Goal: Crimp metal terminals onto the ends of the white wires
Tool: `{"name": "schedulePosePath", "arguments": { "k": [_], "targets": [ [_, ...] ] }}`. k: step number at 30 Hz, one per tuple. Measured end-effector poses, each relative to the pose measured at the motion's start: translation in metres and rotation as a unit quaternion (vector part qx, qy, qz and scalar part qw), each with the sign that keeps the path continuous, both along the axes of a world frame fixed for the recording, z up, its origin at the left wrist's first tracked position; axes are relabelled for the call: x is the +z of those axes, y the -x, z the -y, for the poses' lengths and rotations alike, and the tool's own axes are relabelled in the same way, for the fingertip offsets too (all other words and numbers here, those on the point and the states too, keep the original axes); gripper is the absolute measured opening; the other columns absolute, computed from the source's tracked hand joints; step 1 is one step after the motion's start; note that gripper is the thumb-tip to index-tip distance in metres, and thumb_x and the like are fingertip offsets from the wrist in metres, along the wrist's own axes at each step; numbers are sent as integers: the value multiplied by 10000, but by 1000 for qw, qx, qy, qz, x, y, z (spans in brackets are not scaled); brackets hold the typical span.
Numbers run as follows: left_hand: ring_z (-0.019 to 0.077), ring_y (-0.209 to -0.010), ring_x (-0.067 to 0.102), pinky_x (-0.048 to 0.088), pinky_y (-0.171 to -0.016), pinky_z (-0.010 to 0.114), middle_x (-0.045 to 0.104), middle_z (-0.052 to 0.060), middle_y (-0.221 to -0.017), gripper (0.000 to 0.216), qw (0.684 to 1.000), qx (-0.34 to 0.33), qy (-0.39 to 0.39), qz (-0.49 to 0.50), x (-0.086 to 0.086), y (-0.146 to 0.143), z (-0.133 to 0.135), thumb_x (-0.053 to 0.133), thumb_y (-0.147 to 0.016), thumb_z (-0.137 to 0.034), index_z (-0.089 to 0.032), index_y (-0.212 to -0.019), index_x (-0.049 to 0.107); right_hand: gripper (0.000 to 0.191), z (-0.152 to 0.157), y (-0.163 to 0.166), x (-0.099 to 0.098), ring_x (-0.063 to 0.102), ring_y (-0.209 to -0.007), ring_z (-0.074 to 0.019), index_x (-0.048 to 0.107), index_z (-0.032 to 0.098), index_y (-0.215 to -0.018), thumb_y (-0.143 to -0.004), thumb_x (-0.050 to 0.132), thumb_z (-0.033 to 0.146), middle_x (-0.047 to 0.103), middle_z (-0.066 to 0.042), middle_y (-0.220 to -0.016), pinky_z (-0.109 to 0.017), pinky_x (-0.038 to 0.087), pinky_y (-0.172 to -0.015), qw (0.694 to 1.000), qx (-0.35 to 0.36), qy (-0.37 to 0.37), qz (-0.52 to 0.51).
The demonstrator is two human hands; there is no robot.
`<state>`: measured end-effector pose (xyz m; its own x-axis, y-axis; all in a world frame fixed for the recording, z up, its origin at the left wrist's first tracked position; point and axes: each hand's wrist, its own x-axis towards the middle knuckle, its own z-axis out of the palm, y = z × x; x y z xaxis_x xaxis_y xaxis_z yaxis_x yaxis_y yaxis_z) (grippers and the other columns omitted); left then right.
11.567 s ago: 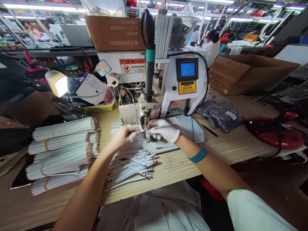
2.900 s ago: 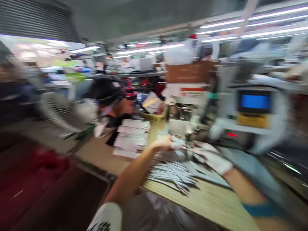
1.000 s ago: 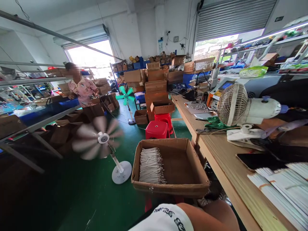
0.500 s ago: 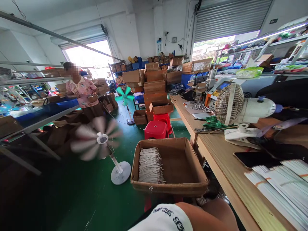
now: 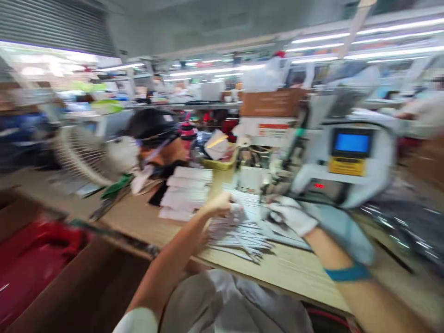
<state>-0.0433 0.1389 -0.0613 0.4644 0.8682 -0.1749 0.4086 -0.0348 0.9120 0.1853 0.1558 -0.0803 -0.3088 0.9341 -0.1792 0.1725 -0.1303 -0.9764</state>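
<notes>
Motion blurs this view. My left hand [image 5: 224, 206], with white covering on its fingertips, is curled over a spread of thin white rods [image 5: 239, 243] on the wooden bench; what it grips, if anything, is hidden. In a white glove, my right hand [image 5: 293, 216] is at the right of the rods, just in front of a bench machine [image 5: 277, 173]. Its fingers are bent, but blur hides whether they hold anything. Left of my hands lie stacked bundles of white rods [image 5: 187, 192].
A control box with a blue screen [image 5: 352, 142] stands at the right. On the left are a caged fan [image 5: 83, 155], a green cloth [image 5: 116, 186] and a cardboard box [image 5: 93, 282] below the bench edge. A person's sleeve [image 5: 428, 108] shows at far right.
My view has swung right, from the floor fan and the box of white rods to the bench and machine. Both my hands have come into view.
</notes>
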Motion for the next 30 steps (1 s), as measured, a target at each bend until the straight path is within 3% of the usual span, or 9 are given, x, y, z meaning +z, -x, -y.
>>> {"name": "schedulePosePath", "arguments": {
  "k": [3, 7, 14, 20, 30],
  "targets": [
    [79, -520, 436, 318, -471, 205, 556, 1, -598, 254, 998, -60, -7, -7, -6, -23, -29, 632, -715, -333, -80, -735, 644, 212, 1, -28, -5, 433, -365, -60, 501, 153, -836, -702, 635, 249, 479, 60, -508, -154, 288, -323, 997, -3, 43, -57],
    [67, -457, 348, 203, -416, 203, 553, -8, -569, 348, 997, -64, 19, -31, -5, -27, -40, 628, -664, -435, -107, -777, 654, 212, -9, -22, -9, 440, -351, -53, 507, 160, -832, -671, 622, 237, 512, 55, -508, -141, 304, -316, 997, 2, 42, -63],
    [73, -489, 344, 192, -434, 201, 530, -7, -577, 349, 995, -84, 49, -13, -6, -43, -43, 659, -627, -462, -121, -691, 623, 192, -7, -25, -10, 390, -332, -40, 500, 168, -817, -682, 630, 211, 500, 62, -489, -133, 287, -304, 995, 12, 54, -88],
    [63, -471, 293, 157, -424, 203, 487, -15, -563, 366, 994, -83, 65, -9, -10, -48, -52, 660, -618, -478, -120, -685, 617, 181, -5, -23, -3, 460, -382, -50, 490, 160, -784, -666, 628, 161, 491, 59, -514, -128, 314, -315, 991, -6, 74, -108],
    [74, -510, 324, 229, -490, 206, 436, -42, -528, 209, 995, -90, 27, 35, -15, -53, -48, 604, -641, -333, -134, -592, 564, 141, -2, -23, 2, 441, -372, -36, 504, 151, -790, -685, 597, 132, 495, 60, -521, -123, 331, -319, 995, -13, 53, -86]
  ]
}}
